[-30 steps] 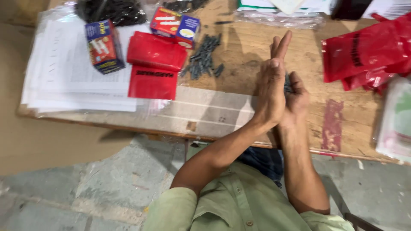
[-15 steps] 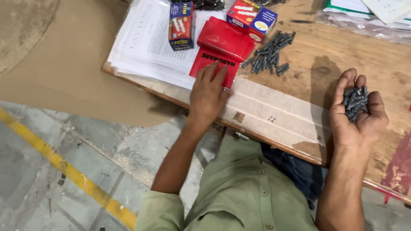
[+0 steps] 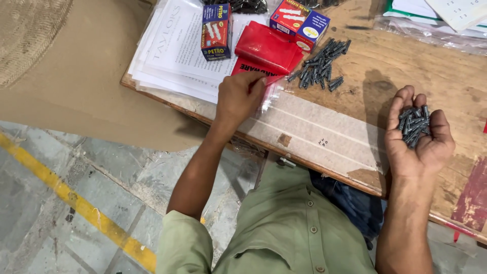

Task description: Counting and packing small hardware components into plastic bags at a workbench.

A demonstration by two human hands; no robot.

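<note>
Left hand: pinching the edge of a clear plastic pouch with a red header, beside the red pouch stack;
Right hand: palm up, cupping grey plugs;
Desk: loose plug pile, two small boxes, papers

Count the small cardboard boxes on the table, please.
2. One box stands on the papers, left of the red bags. The other box lies behind the bags. More may be hidden beyond the frame.

left hand: fingers pinched | right hand: palm up, cupped
</note>
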